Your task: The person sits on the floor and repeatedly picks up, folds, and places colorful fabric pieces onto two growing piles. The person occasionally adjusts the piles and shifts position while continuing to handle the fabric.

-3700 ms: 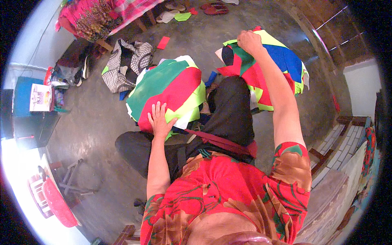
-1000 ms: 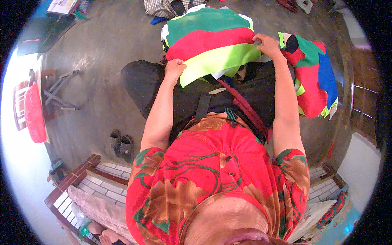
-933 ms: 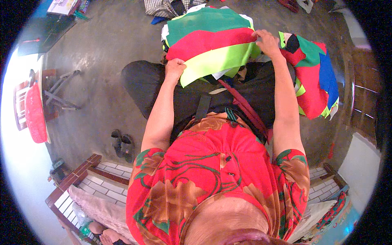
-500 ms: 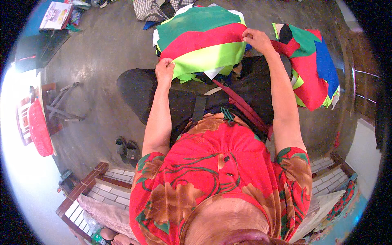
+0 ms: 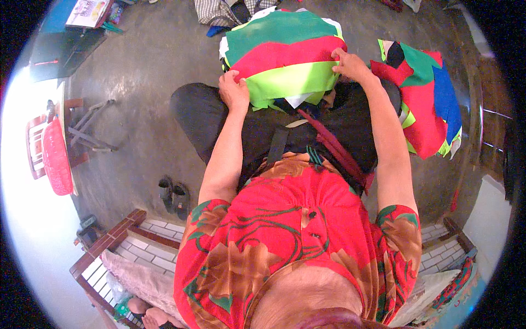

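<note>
Across my lap lies a layered pile of cloth pieces, with a green piece (image 5: 279,30), a red piece (image 5: 285,54) and a yellow-green piece (image 5: 293,81) in bands. White scraps poke out at its edges. My left hand (image 5: 234,92) is closed at the left end, its bent fingers where red meets yellow-green. At the right end, my right hand (image 5: 350,66) pinches the same border between thumb and finger. Whether either hand grips one layer or more is hidden. A dark red strap (image 5: 334,145) lies over my dark trousers below the pile.
A second multicoloured cloth pile (image 5: 424,101) sits on the floor to the right. Checked fabric (image 5: 213,12) lies beyond my lap. Dark shoes (image 5: 173,196), a folding stand (image 5: 90,126) and a red plastic piece (image 5: 56,156) are on the left. Behind me is a slatted bench (image 5: 112,247).
The view has shifted, so the scene sits slightly right and lower. My left hand has moved up the cloth's left edge, from the yellow-green corner to the red border. My right fingers have moved down slightly.
</note>
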`<state>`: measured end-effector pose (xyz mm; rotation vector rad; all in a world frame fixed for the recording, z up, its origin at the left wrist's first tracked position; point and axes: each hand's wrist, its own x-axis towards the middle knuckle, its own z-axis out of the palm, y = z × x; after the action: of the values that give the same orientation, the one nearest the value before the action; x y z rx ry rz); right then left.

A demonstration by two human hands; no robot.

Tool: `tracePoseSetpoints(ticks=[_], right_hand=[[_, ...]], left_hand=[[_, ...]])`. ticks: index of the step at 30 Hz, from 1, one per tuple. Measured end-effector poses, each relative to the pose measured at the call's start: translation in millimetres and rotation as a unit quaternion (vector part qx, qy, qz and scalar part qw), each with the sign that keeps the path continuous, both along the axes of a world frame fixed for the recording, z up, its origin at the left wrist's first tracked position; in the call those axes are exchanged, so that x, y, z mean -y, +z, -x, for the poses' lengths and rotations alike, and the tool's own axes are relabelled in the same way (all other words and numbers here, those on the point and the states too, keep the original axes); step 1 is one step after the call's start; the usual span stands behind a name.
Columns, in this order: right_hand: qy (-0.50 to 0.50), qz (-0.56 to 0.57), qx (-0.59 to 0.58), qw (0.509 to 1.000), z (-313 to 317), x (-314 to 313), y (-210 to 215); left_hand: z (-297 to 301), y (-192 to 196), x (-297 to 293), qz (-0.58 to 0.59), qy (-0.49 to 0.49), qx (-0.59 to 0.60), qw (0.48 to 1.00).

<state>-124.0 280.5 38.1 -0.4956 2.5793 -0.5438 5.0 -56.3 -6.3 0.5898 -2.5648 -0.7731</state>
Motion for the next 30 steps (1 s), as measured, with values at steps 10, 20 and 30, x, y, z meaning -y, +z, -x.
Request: tracePoseSetpoints(ticks=[10, 20, 30], right_hand=[[0.062, 0.049, -0.085, 0.993, -12, 18, 9], [0.169, 0.071, -0.133, 0.974, -11, 18, -8], [0.137, 0.101, -0.119, 0.978, 6, 1, -35]], left_hand=[[4, -3, -25, -0.083, -0.088, 0.114, 0.986], [-21, -8, -33, -0.04, -0.221, 0.036, 0.974], [-84, 136, 55, 0.212, 0.015, 0.065, 0.975]])
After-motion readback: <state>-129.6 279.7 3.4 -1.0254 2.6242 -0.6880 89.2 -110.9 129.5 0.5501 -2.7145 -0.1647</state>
